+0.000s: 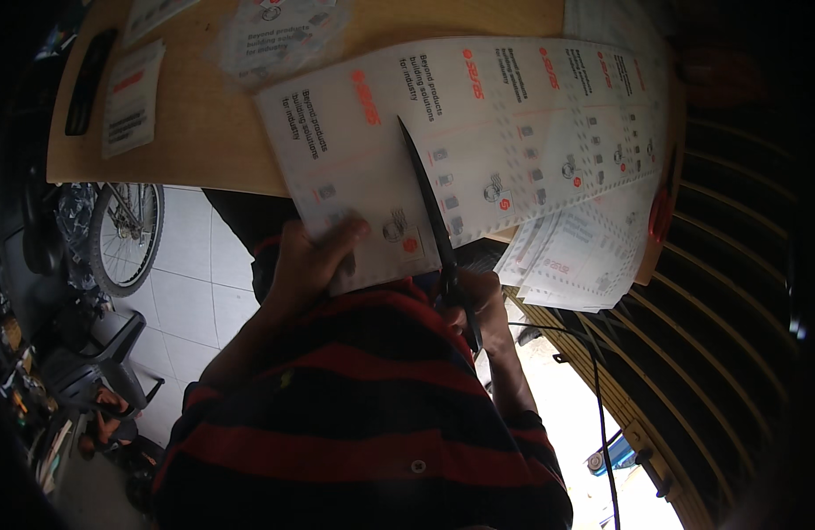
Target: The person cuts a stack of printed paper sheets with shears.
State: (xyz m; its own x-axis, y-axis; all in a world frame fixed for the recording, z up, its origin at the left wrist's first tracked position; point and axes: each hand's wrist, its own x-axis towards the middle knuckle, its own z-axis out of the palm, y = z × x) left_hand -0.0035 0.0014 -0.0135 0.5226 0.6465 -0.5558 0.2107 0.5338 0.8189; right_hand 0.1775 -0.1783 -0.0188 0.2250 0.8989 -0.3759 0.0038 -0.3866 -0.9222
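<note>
The table [191,132] is carrying the work; its top is looking smooth and wood-toned, with a rounded corner.

The sheet [478,119] is lying across the table, its near left end extending past the edge toward the person's torso. It is likely handling as light, flexible and somewhat slippery, creasing or tearing more readily than stretching. Sound hold is being judged available at the free near edge, flat between thumb and fingers, clear of the blade. Its surface is appearing pale, slightly translucent and faintly glossy, with repeating red and black print and dotted bands; paper or film cannot be told.

The stack [571,269] is fanning out below the sheet's right part, its corners uneven.

The scissors [431,199] are pointing away from the torso, a dark, tapering blade lying over the sheet between printed panels; the second blade is not showing clearly.

The left hand [317,252] is pinching the sheet's near left portion, thumb on top. The right hand [480,300] is closing around the scissors' handles; exact finger placement cannot be told.
</note>
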